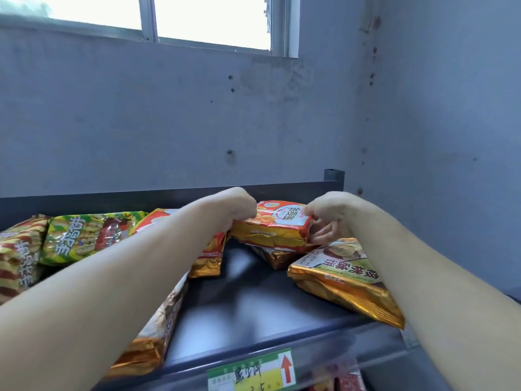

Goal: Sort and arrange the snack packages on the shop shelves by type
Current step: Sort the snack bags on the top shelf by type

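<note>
While left hand [239, 211] and right hand [328, 221] clasp the orange pack [272, 225] by its ends | pack: just behind the gold bag [344, 280] | best, I judge: keep it level, set it left of the gold bag with its like.

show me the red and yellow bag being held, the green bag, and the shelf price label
red and yellow snack bag [272, 225]: head view, middle of its printed face.
green snack bag [84, 238]: head view, middle of its printed front.
price label [251, 373]: head view, its handwritten middle.
</note>
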### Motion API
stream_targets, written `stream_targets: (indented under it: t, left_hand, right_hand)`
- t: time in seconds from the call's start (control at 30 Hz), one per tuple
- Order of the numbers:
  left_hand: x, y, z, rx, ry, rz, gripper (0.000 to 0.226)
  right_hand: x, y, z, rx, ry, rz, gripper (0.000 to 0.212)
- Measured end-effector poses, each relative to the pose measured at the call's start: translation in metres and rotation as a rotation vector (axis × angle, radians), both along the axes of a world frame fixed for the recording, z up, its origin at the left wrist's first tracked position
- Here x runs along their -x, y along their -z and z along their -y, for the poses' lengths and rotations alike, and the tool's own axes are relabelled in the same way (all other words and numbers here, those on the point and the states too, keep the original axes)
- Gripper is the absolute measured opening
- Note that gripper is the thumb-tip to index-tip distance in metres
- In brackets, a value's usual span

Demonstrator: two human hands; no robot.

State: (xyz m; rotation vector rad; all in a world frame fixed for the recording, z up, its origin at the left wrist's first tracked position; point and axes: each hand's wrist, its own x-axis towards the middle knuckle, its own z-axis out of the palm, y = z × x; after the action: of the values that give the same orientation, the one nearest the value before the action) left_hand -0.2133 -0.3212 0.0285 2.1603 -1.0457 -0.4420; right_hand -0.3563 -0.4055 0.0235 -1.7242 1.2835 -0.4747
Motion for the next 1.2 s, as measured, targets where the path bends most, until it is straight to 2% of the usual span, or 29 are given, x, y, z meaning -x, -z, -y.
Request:
stream_targets:
  t: [0.03, 0.13, 0.2, 0.3, 0.5, 0.67, 0.73, 0.87, 0.93, 1.0, 1.03, 1.1, 1.13, 1.2]
  left_hand:
    - [0.0, -0.001, 0.001, 0.039, -0.007, -0.056, 0.007]
    - [0.003, 0.003, -0.001, 0.064, 0.005, -0.29, 0.003]
    - [0.006, 0.006, -0.001, 0.024, 0.016, -0.415, 0.015]
    - [0.011, 0.014, -0.001, 0.057, -0.006, -0.428, 0.019]
    - [0.02, 0.011, -0.013, 0.382, 0.027, -0.507, 0.031]
    - [0.017, 0.0, -0.047, 0.514, 0.024, -0.524, 0.029]
    - [0.011, -0.007, -0.069, 0.541, 0.031, -0.527, 0.025]
    - [-0.015, -0.022, -0.13, 0.663, -0.023, -0.574, 0.056]
    - [-0.037, -0.027, -0.171, 0.716, -0.035, -0.584, 0.079]
    - [-0.061, -0.028, -0.214, 0.682, -0.087, -0.455, 0.1]
    - [-0.072, -0.028, -0.236, 0.658, -0.124, -0.372, 0.095]
    - [-0.093, -0.026, -0.283, 0.667, -0.206, -0.281, 0.06]
    - [-0.104, -0.024, -0.306, 0.687, -0.242, -0.28, 0.045]
    - [-0.123, -0.02, -0.355, 0.726, -0.285, -0.308, 0.031]
  right_hand:
    - [-0.001, 0.0, 0.001, -0.012, -0.013, 0.001, 0.035]
    - [-0.001, 0.003, 0.01, -0.011, 0.0, 0.003, 0.03]
    - [0.0, 0.003, 0.015, -0.006, 0.013, 0.047, 0.026]
    - [0.002, 0.004, 0.02, -0.035, 0.033, 0.135, 0.026]
    - [0.013, -0.005, 0.017, -0.023, -0.008, 0.417, 0.027]
    - [0.017, -0.019, -0.02, 0.097, -0.158, 0.551, 0.051]
    - [0.013, -0.028, -0.043, 0.171, -0.159, 0.647, 0.052]
    - [-0.009, -0.05, -0.108, 0.279, -0.239, 0.717, 0.045]
    - [-0.028, -0.058, -0.145, 0.314, -0.302, 0.707, 0.04]
    - [-0.052, -0.062, -0.183, 0.35, -0.362, 0.688, 0.032]
    - [-0.066, -0.063, -0.202, 0.363, -0.394, 0.688, 0.029]
    - [-0.094, -0.062, -0.24, 0.375, -0.457, 0.708, 0.026]
    - [-0.109, -0.062, -0.258, 0.374, -0.486, 0.728, 0.025]
    - [-0.139, -0.062, -0.297, 0.359, -0.546, 0.781, 0.026]
